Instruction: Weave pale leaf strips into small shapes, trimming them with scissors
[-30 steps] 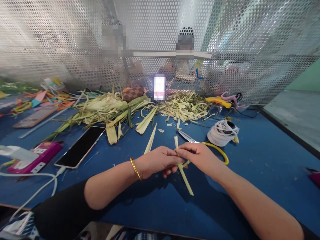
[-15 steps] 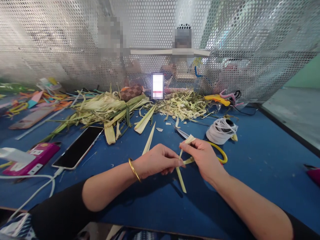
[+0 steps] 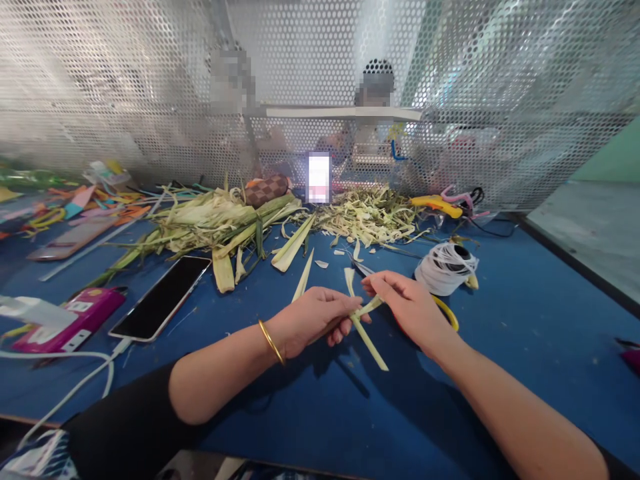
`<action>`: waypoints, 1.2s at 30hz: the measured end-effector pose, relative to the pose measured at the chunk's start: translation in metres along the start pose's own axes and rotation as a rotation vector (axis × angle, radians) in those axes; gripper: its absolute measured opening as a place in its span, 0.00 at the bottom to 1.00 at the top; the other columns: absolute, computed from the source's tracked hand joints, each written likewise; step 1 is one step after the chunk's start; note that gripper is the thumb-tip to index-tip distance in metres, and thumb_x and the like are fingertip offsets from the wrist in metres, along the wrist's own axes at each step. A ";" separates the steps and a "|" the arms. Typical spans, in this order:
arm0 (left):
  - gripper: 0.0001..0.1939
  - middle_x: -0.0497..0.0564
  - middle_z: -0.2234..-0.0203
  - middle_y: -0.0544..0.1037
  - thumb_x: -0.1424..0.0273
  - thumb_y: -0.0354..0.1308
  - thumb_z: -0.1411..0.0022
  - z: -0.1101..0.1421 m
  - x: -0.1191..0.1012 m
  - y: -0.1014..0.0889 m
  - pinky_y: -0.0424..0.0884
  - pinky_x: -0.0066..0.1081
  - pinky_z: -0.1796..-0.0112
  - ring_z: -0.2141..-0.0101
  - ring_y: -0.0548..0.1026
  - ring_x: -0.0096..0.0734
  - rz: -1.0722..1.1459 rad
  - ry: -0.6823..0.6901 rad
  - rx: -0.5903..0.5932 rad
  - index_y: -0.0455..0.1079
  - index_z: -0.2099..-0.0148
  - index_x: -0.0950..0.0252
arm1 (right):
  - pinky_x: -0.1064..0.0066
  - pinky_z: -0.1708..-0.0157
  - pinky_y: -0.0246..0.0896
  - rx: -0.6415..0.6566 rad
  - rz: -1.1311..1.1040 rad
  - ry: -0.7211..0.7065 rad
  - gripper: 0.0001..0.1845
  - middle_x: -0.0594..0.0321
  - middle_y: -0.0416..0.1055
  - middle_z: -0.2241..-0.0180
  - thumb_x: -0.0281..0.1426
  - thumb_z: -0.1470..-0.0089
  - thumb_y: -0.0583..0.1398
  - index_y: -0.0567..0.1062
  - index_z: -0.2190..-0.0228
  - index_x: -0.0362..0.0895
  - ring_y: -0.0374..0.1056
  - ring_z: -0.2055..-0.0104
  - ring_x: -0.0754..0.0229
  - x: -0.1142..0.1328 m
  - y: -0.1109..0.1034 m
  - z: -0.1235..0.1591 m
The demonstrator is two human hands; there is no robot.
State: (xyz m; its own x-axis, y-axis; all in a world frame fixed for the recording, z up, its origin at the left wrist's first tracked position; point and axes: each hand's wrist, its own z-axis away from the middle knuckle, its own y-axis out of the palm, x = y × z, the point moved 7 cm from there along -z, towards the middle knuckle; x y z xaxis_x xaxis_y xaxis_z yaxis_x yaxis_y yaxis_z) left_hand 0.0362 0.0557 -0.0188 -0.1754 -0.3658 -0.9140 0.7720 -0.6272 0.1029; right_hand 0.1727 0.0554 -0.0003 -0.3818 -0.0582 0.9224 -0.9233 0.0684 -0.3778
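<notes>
My left hand (image 3: 320, 315), a gold bangle on its wrist, pinches pale green corn husk strips (image 3: 370, 343) where they cross. One strip end points up past my fingertips and another slants down toward me. My right hand (image 3: 407, 303) is closed on the end of a husk strip that runs across to the left fingers. Partly hidden behind my right hand lies a pair of scissors (image 3: 447, 312) with a yellow handle, the blades showing beyond the hand. A pointed husk piece (image 3: 303, 277) rests just behind my left hand.
Whole husks (image 3: 200, 220) and a heap of shredded husk (image 3: 377, 213) lie along the perforated metal screen (image 3: 320, 40). A spool of white cord (image 3: 443, 270) stands right. A charging phone (image 3: 163, 299) and a magenta power strip (image 3: 75, 317) are left. Blurred people show behind the screen.
My right hand has let the upright strip end go and now pulls the crossing strip out to the right. The lower strip end has swung rightward. The view has shifted slightly.
</notes>
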 end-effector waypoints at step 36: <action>0.13 0.51 0.77 0.78 0.73 0.70 0.62 -0.004 -0.001 -0.012 0.67 0.25 0.68 0.74 0.72 0.25 0.368 0.088 -0.169 0.75 0.69 0.71 | 0.65 0.63 0.56 0.033 0.882 -1.131 0.16 0.60 0.73 0.72 0.21 0.39 0.46 0.73 0.65 0.40 0.65 0.69 0.60 0.059 0.049 0.064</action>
State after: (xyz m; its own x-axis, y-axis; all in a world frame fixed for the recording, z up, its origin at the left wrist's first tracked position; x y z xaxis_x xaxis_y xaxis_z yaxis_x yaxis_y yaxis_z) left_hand 0.0294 0.0660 -0.0209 0.1784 -0.4803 -0.8588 0.8640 -0.3412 0.3703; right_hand 0.1017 -0.0088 0.0306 -0.6322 -0.7577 -0.1620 -0.3668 0.4769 -0.7988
